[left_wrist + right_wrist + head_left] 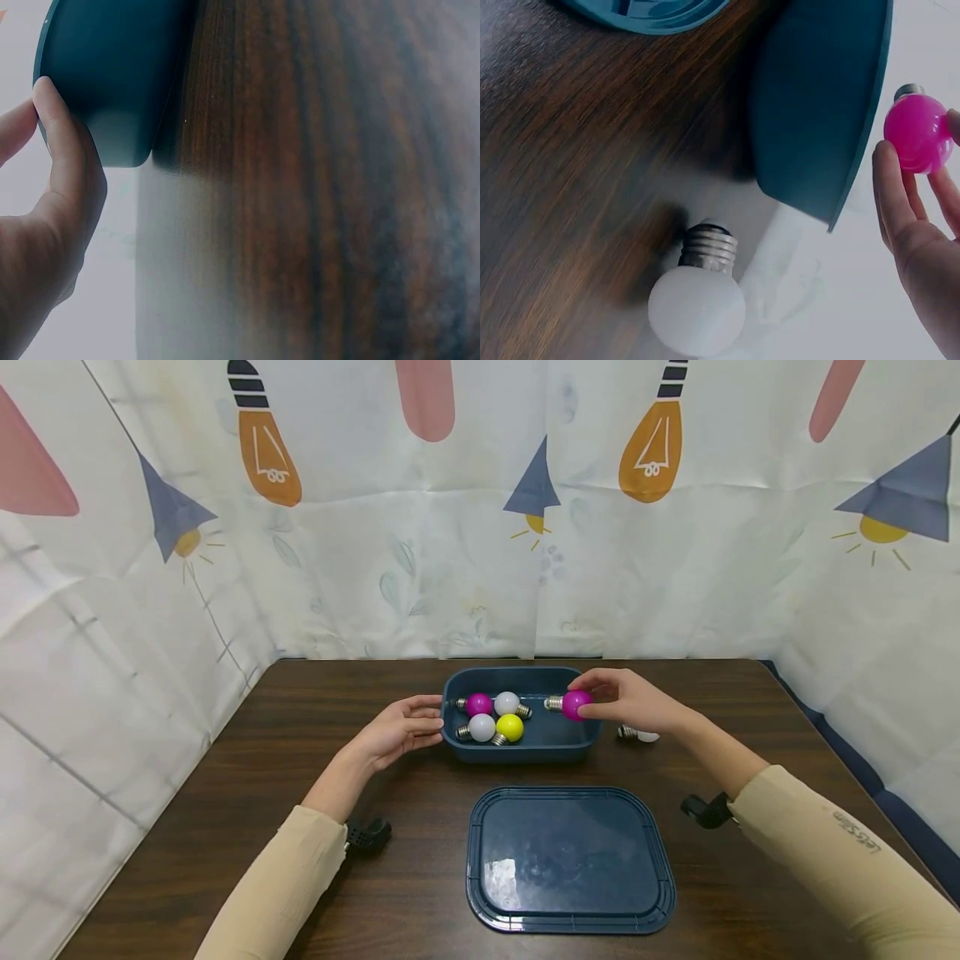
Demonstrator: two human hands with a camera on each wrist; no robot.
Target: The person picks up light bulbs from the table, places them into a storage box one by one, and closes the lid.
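Note:
My right hand (637,700) pinches a magenta light bulb (577,705) by its round globe, above the right part of a dark blue box (525,753). The bulb's metal screw base points left in the head view. In the right wrist view the magenta bulb (916,133) appears beyond the box's rim, between thumb and fingers. My left hand (401,731) touches the box's left end with its fingertips, fingers loosely extended. Inside the box lie another magenta bulb (478,704), two white bulbs (482,727) and a yellow bulb (511,727), grouped at the left.
A white bulb (697,311) lies on the wooden table just right of the box, partly hidden by my right hand in the head view. In front of the box, a dark blue lid (570,860) lies flat. A patterned curtain (465,568) hangs behind the table (300,743).

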